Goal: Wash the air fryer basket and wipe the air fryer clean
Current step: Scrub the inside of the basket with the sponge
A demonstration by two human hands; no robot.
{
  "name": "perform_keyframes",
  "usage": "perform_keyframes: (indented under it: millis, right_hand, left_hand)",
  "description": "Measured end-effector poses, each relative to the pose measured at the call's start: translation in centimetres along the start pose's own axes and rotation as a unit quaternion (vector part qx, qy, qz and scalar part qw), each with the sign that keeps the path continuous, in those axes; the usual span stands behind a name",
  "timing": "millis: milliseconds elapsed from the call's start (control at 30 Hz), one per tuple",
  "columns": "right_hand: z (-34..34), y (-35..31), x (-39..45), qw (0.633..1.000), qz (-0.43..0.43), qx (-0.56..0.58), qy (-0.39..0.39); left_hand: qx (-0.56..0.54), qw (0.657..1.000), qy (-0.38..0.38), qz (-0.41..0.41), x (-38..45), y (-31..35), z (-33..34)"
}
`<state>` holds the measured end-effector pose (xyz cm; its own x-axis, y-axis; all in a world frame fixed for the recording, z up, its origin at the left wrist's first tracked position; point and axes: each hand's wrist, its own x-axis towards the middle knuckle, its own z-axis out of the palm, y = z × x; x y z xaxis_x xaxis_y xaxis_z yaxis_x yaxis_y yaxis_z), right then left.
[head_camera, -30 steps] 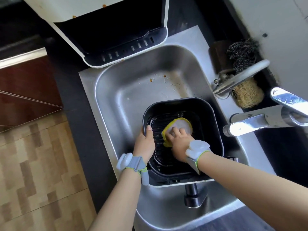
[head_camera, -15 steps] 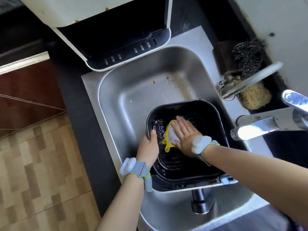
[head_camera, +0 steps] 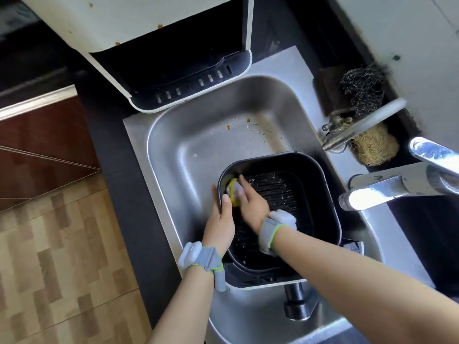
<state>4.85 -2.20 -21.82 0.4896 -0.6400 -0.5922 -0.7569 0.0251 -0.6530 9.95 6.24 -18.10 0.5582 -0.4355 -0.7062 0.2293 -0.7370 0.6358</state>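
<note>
The black air fryer basket (head_camera: pixel 315 194) sits in the steel sink (head_camera: pixel 188 150), its ribbed floor wet and flecked with foam. My left hand (head_camera: pixel 221 219) grips the basket's left rim, thumb inside and fingers outside. My right hand (head_camera: pixel 250 199) presses a yellow and white sponge (head_camera: pixel 233 191) against the inner left wall with straight fingers. The basket's handle (head_camera: pixel 295 304) points toward me. The white air fryer body (head_camera: pixel 124 26) stands behind the sink with its dark cavity facing the basin and brown spots on its shell.
A chrome faucet spout (head_camera: pixel 387 187) reaches over the basket from the right. A second tap (head_camera: pixel 357 125), a steel wool scrubber (head_camera: pixel 360 88) and a fibre scrubber (head_camera: pixel 372 145) sit at the back right. Food bits lie on the sink floor (head_camera: pixel 238 125). Black countertop surrounds the sink.
My right hand has slid the sponge from the middle of the basket floor to the left inner wall, next to my left thumb. My left hand keeps its hold on the rim.
</note>
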Motion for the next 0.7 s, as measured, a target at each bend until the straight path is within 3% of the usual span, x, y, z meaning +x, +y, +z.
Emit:
perform_keyframes:
  millis: [33,100,167,300,367,467,600,700]
  right_hand:
    - [0.9,-1.5,-0.1,0.99,0.058,0.124,0.024]
    - [1.1,-3.2,0.1,0.911,0.176,0.371,0.026]
    - [1.4,-3.7,-0.7,0.846,0.249,0.47,-0.038]
    - [1.7,-2.6,-4.6,0.885,0.262,0.353,-0.156]
    - [0.5,-3.6,-4.0,0.873,0.224,0.39,-0.188]
    - [-1.2,-7.1,-2.0,0.813,0.228,0.506,-0.175]
    - [-0.1,-4.5,-6.1,0.864,0.263,0.386,-0.189]
    - [-0.1,-4.5,-6.0,0.827,0.276,0.437,-0.221]
  left_hand:
    - [0.001,1.0,-0.009,0.002,-0.1,0.0,-0.1]
    - [-0.014,1.0,-0.022,-0.015,0.0,-0.2,-0.3]
    - [-0.031,0.999,-0.022,-0.028,0.3,-0.5,-0.3]
    - [-0.089,0.993,-0.033,-0.076,0.7,-1.1,0.0]
    - [-0.1,0.991,-0.03,-0.089,0.7,-1.1,0.1]
    - [-0.165,0.978,-0.016,-0.129,0.9,-0.5,-0.1]
    - [-0.289,0.937,-0.077,-0.18,0.4,-0.3,-0.2]
    - [-0.282,0.937,-0.096,-0.182,0.2,-0.3,0.0]
